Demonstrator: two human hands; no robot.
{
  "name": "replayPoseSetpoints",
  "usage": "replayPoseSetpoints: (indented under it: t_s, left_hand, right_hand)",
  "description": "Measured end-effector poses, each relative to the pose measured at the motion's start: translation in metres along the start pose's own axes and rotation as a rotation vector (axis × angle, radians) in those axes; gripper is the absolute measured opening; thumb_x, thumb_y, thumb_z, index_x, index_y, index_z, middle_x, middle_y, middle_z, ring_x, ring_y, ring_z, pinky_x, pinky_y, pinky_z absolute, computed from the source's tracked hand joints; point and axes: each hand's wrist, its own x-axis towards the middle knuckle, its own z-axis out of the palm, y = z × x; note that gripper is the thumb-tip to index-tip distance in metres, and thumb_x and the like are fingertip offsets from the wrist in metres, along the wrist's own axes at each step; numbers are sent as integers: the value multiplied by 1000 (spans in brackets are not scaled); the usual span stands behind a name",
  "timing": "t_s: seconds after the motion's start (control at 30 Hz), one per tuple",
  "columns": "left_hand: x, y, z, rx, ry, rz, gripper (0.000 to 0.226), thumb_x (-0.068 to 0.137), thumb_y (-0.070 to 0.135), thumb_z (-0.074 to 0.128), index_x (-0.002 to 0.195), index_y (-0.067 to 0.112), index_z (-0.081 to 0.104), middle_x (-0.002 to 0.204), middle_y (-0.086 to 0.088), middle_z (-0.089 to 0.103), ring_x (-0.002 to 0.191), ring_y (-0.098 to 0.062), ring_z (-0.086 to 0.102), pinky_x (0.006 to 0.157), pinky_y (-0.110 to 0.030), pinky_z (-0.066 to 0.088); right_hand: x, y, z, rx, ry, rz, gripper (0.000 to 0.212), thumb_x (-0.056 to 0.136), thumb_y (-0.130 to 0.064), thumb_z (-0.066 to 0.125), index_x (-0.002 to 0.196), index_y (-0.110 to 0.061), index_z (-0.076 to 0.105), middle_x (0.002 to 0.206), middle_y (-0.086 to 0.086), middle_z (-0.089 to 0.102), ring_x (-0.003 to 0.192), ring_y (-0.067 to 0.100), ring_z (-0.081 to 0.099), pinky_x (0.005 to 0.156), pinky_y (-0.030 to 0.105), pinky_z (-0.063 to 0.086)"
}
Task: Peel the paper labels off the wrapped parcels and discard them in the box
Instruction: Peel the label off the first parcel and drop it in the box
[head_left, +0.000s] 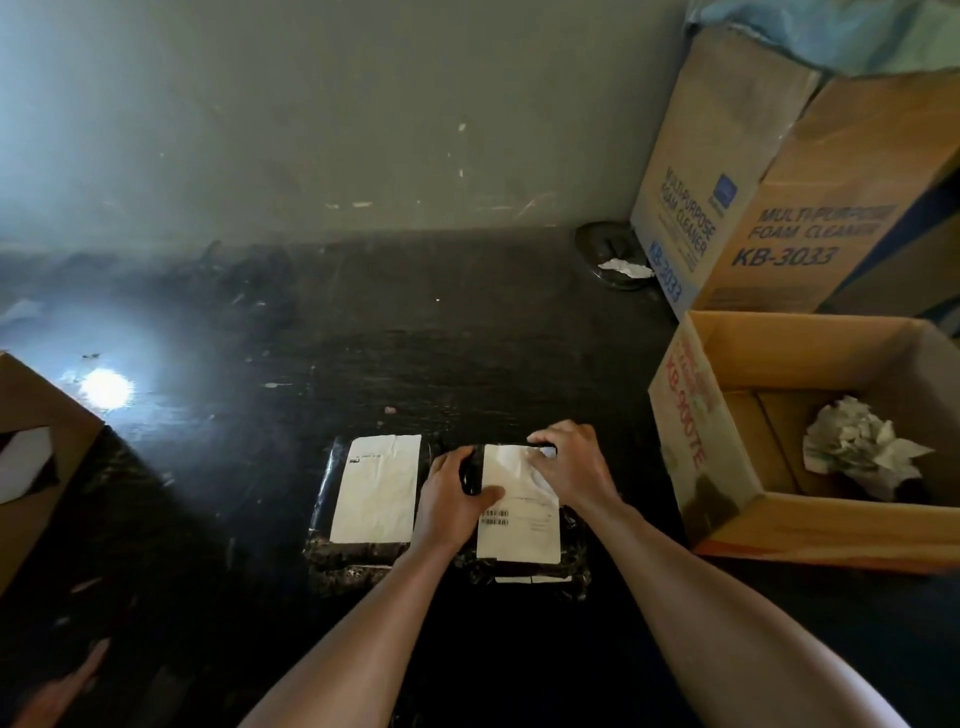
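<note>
Both forearms reach in from the near edge of the dark surface (467, 332). The left hand (457, 493) grips the left edge of the right parcel (574, 540), thumb pressed on its label (519, 530). The right hand (569, 467) curls its fingers over the label's far right corner, apparently pinching the creased paper. Peeling looks barely begun: most of the label lies flat. Next comes a steady pull toward the near edge while the left hand pins the parcel, then a drop into the box (810, 525) at the right edge, where crumpled paper (857, 452) lies. The left parcel (322, 499), just beside, keeps its label (376, 488).
</note>
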Motion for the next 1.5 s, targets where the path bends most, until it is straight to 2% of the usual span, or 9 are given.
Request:
replayPoseSetpoints:
  t_s: [0.17, 0.37, 0.5, 0.7, 0.87, 1.07, 1.27, 1.37, 1.5]
  left_hand:
    - [0, -2, -1, 45, -50, 24, 89, 79, 40, 81, 151, 18, 35, 154, -2, 38, 135, -19, 44, 106, -32, 40]
    - [-6, -2, 1, 73, -78, 52, 99, 78, 46, 80, 155, 16, 27, 159, -1, 28, 140, -18, 38, 108, -30, 38]
    - [-4, 2, 3, 112, -66, 51, 100, 77, 46, 80, 155, 13, 26, 160, -3, 27, 139, -20, 40, 108, -32, 41]
    - [-3, 3, 1, 115, -55, 46, 100, 76, 45, 81, 154, 12, 29, 158, -4, 31, 136, -20, 43, 107, -33, 43]
    - [-7, 1, 1, 114, -51, 60, 99, 78, 45, 81, 155, 12, 29, 158, -4, 31, 140, -20, 39, 108, -31, 38]
    - [-8, 3, -1, 118, -55, 71, 98, 78, 46, 80, 154, 11, 30, 158, -4, 31, 138, -21, 40, 108, -33, 39]
    - [-11, 6, -4, 169, -72, 93, 95, 80, 47, 78, 154, 11, 29, 156, -4, 33, 134, -21, 44, 105, -32, 43]
    - [-11, 6, -5, 189, -85, 98, 96, 81, 47, 77, 154, 11, 28, 155, -4, 33, 134, -21, 45, 103, -32, 44]
    - [-11, 5, -2, 201, -86, 115, 93, 82, 46, 76, 154, 12, 29, 154, -4, 35, 133, -21, 45, 102, -31, 43]
  right_hand:
    - [6, -3, -2, -38, -23, -73, 24, 97, -28, 63, 118, -23, 72, 120, -5, 63, 120, 14, 48, 95, 25, 38]
    - [18, -13, -11, -42, -177, -74, 18, 93, -29, 68, 110, -23, 72, 111, -5, 66, 114, 10, 53, 94, 30, 45]
    - [23, -20, -17, -27, -236, -50, 17, 91, -25, 72, 108, -20, 72, 106, -5, 70, 92, 3, 61, 80, 21, 48]
    - [21, -22, -17, -30, -200, -37, 20, 91, -26, 72, 110, -19, 73, 107, -4, 72, 88, 2, 60, 72, 15, 42]
    - [12, -15, -26, -43, -165, -59, 23, 93, -22, 70, 114, -15, 73, 115, 0, 70, 102, 8, 64, 86, 20, 47]
    - [4, -6, -38, -86, -160, -16, 21, 94, -22, 69, 113, -14, 73, 113, 2, 70, 93, 5, 60, 83, 21, 49]
    - [9, -8, -34, -114, -203, 143, 28, 94, -30, 68, 116, -15, 71, 108, 3, 71, 97, 13, 68, 89, 33, 57]
    - [7, -7, -28, -117, -143, 189, 30, 93, -31, 69, 119, -15, 69, 109, 3, 71, 96, 13, 68, 86, 32, 57]
    - [9, -5, -23, -82, -162, 309, 34, 93, -30, 69, 124, -16, 67, 113, 4, 69, 100, 15, 67, 89, 36, 58]
